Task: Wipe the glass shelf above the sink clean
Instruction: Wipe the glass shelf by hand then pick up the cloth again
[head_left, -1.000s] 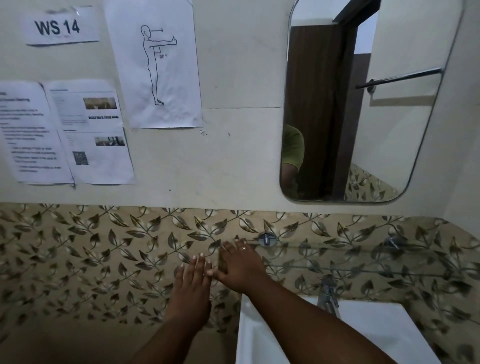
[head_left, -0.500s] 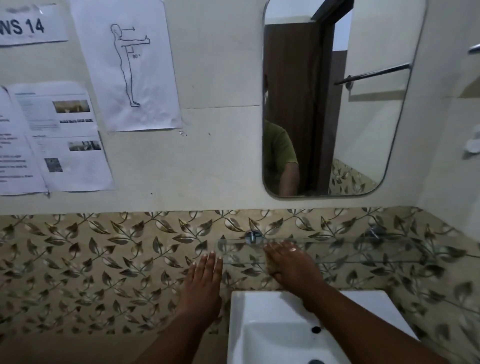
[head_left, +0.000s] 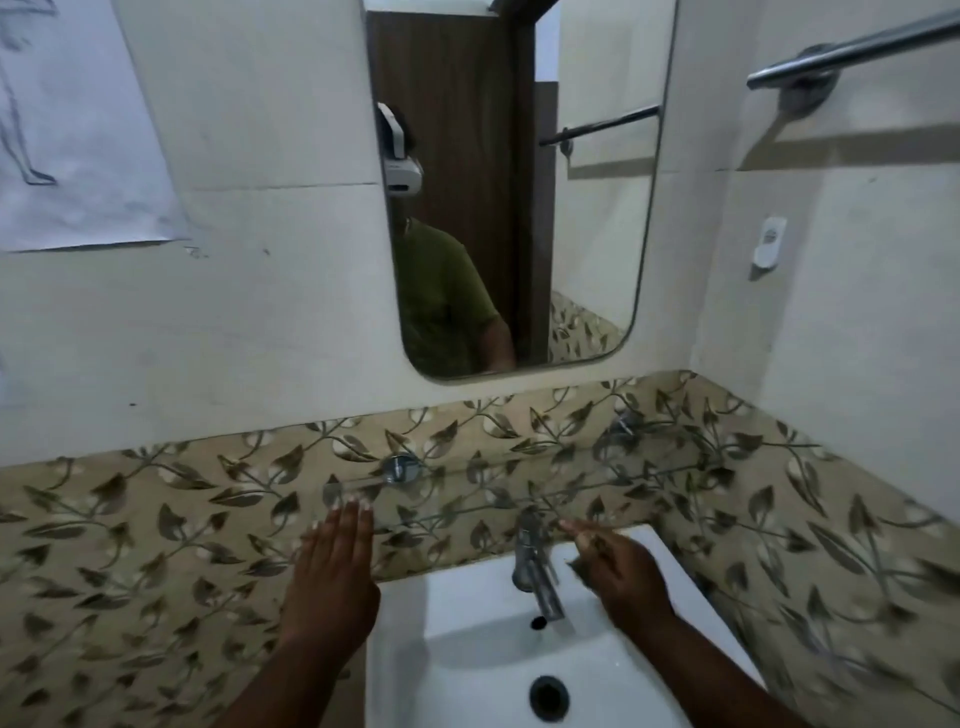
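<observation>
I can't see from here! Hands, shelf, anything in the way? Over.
Left hand flat, empty, fingertips at the glass shelf. Right hand beside the tap, maybe holding something small. Tap close under shelf.

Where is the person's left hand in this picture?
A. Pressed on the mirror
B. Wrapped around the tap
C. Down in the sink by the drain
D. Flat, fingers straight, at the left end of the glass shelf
D: the left hand is held flat with its fingertips at the left end of the glass shelf, left of the tap and well below the mirror.
</observation>
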